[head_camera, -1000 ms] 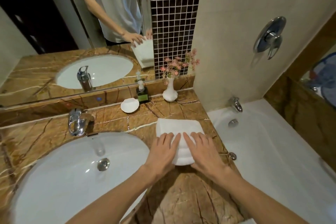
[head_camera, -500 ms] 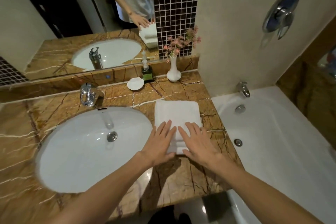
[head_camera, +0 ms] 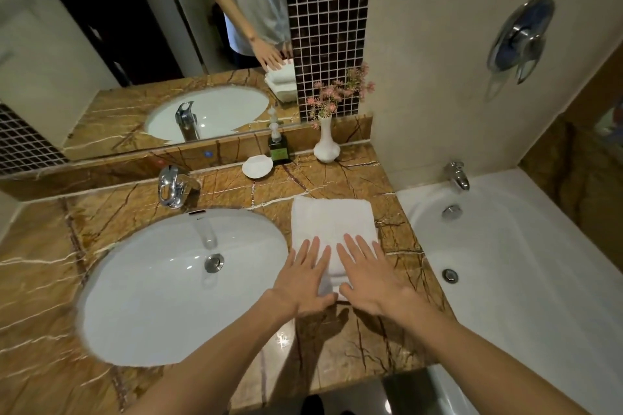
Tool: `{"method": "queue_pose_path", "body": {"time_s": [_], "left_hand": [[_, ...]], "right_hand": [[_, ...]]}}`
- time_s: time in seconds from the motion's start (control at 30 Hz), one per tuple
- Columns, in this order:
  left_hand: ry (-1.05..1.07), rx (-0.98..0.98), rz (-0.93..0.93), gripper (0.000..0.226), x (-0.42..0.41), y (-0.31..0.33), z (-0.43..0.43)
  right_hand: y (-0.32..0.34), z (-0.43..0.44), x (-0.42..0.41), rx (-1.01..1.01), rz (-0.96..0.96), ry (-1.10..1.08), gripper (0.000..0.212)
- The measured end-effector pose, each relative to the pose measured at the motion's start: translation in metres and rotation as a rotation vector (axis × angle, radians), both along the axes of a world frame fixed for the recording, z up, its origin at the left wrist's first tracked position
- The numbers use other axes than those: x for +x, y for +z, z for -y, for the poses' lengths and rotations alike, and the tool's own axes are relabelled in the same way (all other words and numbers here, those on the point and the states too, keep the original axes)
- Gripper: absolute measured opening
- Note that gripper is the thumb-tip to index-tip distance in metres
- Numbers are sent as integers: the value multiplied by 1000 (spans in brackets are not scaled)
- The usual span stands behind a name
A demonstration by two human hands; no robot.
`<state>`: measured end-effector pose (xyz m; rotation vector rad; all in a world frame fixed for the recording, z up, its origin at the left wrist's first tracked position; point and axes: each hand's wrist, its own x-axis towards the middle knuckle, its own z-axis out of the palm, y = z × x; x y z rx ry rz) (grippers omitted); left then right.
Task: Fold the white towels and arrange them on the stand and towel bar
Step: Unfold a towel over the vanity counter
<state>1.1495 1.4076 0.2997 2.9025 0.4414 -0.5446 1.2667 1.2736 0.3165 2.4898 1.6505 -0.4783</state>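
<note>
I have both hands flat on the folded white towel [head_camera: 332, 222]. My left hand [head_camera: 305, 276] and right hand [head_camera: 367, 276] lie side by side, fingers straight and slightly spread, pressing its near end and gripping nothing. The towel sits on the marble counter [head_camera: 337, 340] toward the right edge, between the sink [head_camera: 151, 280] and the bathtub [head_camera: 522, 263]. Its far end points at the back edge, where a vase [head_camera: 325, 145], a soap bottle [head_camera: 278, 148] and a small dish [head_camera: 257, 166] stand. My worry is the lift: the layers at the near end look stepped, so scooping from one side only may spill the fold open. The polished counter looks slick, so a careless push could slide the bundle off the right edge into the tub, or left over the sink rim. Neither the stand nor the towel bar is in view, so I cannot judge the carry.
</note>
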Motion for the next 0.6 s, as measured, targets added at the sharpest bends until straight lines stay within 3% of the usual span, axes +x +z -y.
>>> {"method": "queue_pose_path", "body": {"time_s": [0.1, 0.17, 0.23, 0.43, 0.6], "left_hand": [[5, -42, 75, 75, 1, 11, -6], [48, -41, 269, 52, 10, 22, -20], [127, -16, 403, 39, 28, 28, -41], [204, -122, 180, 54, 91, 12, -99], [221, -217, 188, 41, 101, -2, -110]], "right_hand": [[11, -10, 12, 79, -6, 14, 60], [17, -25, 30, 201, 29, -19, 48], [18, -43, 51, 258, -14, -119, 51], [-3, -80, 111, 78, -305, -241, 60], [-9, -83, 111, 227, -312, -319, 55]]}}
